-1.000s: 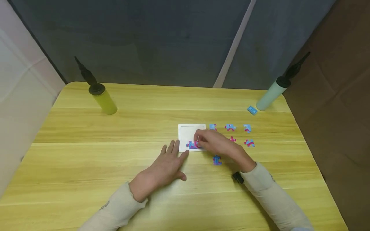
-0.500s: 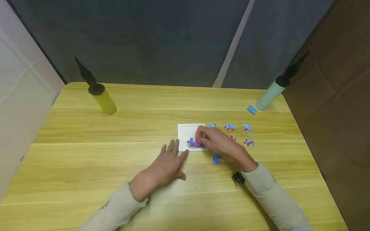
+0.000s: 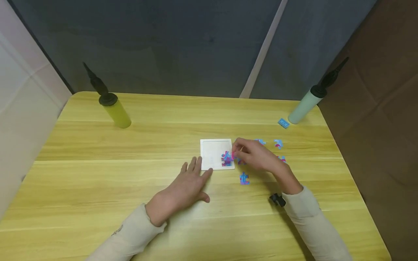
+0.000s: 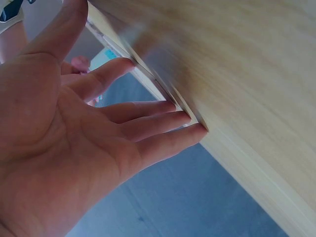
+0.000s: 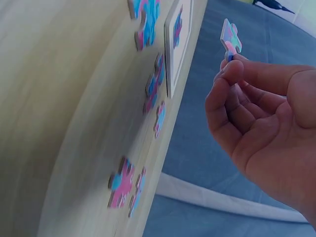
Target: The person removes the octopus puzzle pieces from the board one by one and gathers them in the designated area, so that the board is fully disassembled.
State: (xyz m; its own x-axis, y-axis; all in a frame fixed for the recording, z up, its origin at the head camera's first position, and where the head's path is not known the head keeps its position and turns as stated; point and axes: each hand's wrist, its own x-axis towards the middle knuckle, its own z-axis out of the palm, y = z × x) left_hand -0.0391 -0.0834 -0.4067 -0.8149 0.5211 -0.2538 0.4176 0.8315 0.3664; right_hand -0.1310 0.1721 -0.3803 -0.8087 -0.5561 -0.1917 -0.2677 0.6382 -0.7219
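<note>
My right hand (image 3: 256,154) pinches a blue-and-pink jigsaw piece (image 5: 230,37) between thumb and index finger, raised above the right side of a white puzzle tray (image 3: 209,145). Another jigsaw piece (image 5: 178,27) lies inside the tray; in the head view the held piece seems to overlap it at the lower right corner. Flat on the table is my left hand (image 3: 183,192), fingers spread and straight, touching the tray's left and near edges with its fingertips. In the left wrist view, the fingertips (image 4: 170,105) meet the tray's edge.
Right of the tray lie several loose pieces, one (image 3: 244,178) nearest me and another (image 3: 278,144) farther back. A small blue block (image 3: 283,123) sits beside a mint hand pump (image 3: 305,107). A yellow-green hand pump (image 3: 118,114) stands at the back left.
My right hand has lifted the piece from the tray's lower left part and carried it rightward, exposing the tray's left side. My left hand has stayed in place.
</note>
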